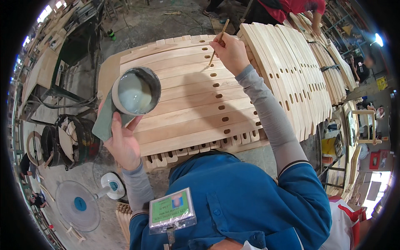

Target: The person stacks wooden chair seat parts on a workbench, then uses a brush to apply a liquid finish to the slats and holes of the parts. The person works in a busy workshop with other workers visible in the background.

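My left hand is closed on a round pot tilted toward me, with milky white liquid, perhaps glue, inside. A flat grey-green piece sits between that hand and the pot; what it is I cannot make out. In my right hand a thin wooden stick is pinched, pointing down. Its lower end is at or just above a slot in the row of pale wooden slats lying side by side before me. Each slat has an oval slot, together forming a line.
More slotted slats are stacked higher on the right, with tied bundles beyond. A person in red works at the far side. A fan and dark bins stand at my left. Another person's white-and-red sleeve is close on my right.
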### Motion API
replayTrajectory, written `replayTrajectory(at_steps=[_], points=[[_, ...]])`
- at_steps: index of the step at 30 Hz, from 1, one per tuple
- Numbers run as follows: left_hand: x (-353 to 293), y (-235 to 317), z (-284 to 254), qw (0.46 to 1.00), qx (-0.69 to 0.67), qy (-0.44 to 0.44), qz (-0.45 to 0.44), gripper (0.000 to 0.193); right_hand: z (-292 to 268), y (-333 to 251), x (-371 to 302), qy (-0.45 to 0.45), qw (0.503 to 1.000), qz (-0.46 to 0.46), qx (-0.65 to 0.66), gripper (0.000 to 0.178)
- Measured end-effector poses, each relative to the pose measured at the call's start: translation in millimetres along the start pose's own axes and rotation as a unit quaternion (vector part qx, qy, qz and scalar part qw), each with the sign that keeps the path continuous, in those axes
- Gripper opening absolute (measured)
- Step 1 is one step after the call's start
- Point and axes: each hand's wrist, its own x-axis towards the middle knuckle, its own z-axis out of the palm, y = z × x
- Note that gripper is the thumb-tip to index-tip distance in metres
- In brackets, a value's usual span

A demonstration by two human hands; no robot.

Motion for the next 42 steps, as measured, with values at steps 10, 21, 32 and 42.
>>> replayTrajectory(at_steps=[10, 21, 32, 42], points=[[-4.0, 4.9, 19.5, 0.999, 0.025, -0.035, -0.005, 0.042, -87.0, -50.9, -42.3, 0.027, 0.933, 0.015, 0.359, 0.011], [-19.5, -4.5, 49.4, 0.991, -0.057, -0.062, 0.107, 0.047, -76.0, -107.2, -133.9, -0.027, 0.944, -0.224, 0.24, 0.019], [-26.0, 4.2, 52.3, 0.977, -0.109, -0.125, 0.135, 0.05, -69.4, -98.2, -147.3, 0.015, 0.88, -0.214, 0.423, 0.028], [-16.2, -24.5, 35.1, 0.995, -0.005, -0.033, 0.095, 0.044, -71.9, -88.3, -126.9, 0.11, 0.866, -0.006, 0.488, 0.003]])
